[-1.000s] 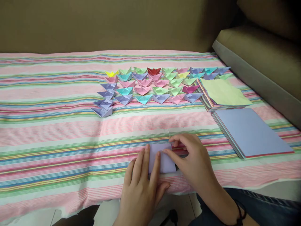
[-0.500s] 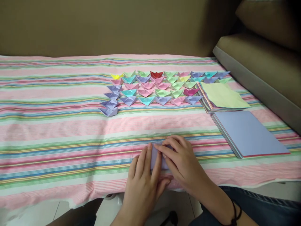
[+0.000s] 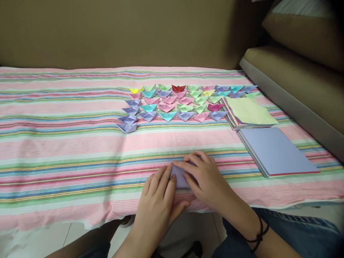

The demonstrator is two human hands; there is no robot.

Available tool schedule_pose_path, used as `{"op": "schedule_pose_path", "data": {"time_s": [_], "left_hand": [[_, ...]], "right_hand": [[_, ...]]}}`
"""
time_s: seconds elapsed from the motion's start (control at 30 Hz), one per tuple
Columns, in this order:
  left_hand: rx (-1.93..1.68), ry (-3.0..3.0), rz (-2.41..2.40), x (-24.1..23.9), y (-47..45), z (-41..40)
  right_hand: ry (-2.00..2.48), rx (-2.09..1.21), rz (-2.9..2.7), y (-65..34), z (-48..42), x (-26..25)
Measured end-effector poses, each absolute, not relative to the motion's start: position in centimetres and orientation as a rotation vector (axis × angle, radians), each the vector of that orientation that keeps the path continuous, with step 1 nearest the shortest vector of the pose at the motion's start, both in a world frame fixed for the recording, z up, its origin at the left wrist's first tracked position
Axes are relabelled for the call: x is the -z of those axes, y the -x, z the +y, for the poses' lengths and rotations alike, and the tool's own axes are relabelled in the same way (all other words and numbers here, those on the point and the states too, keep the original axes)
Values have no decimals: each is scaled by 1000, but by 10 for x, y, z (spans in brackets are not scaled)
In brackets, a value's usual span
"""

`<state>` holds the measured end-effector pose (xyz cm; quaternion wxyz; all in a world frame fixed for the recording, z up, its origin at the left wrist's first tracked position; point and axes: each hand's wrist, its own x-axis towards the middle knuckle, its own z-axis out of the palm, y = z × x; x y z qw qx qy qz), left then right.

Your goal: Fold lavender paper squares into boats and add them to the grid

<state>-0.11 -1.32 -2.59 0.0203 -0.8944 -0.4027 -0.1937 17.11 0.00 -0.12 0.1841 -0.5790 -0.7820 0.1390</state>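
A small piece of purple origami paper (image 3: 180,182) lies on the striped cloth near its front edge, partly covered by my hands. My left hand (image 3: 156,200) rests along the paper's left side, its fingers stretched out flat and its thumb off to the side. From the right, my right hand (image 3: 206,177) has its fingers bent over the paper, thumb and index finger at the upper part. The fingertips of both hands meet close to the top left corner. How the paper is folded beneath them is hidden.
Rows of folded paper boats (image 3: 166,107) in many colours stand farther back. To the right lie a stack of paper topped with pale green (image 3: 252,111) and another topped with lavender (image 3: 279,150). Brown cushions (image 3: 292,79) border the striped cloth (image 3: 67,143) at right.
My right index finger has straightened along the paper's top edge. The left hand has shifted slightly left and less of the paper shows below. The whole view has moved a little.
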Motion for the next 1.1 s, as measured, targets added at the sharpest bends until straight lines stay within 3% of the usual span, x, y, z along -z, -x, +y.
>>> {"op": "schedule_pose_path", "data": {"time_s": [0.57,1.1], "left_hand": [[615,2797,-1273,23,4,-7],[618,2787,-945,17,20,-20]], "right_hand": [[1633,-294,-2304,-168,0,2],[1633,-272,-2318,-170,1,-1]]}}
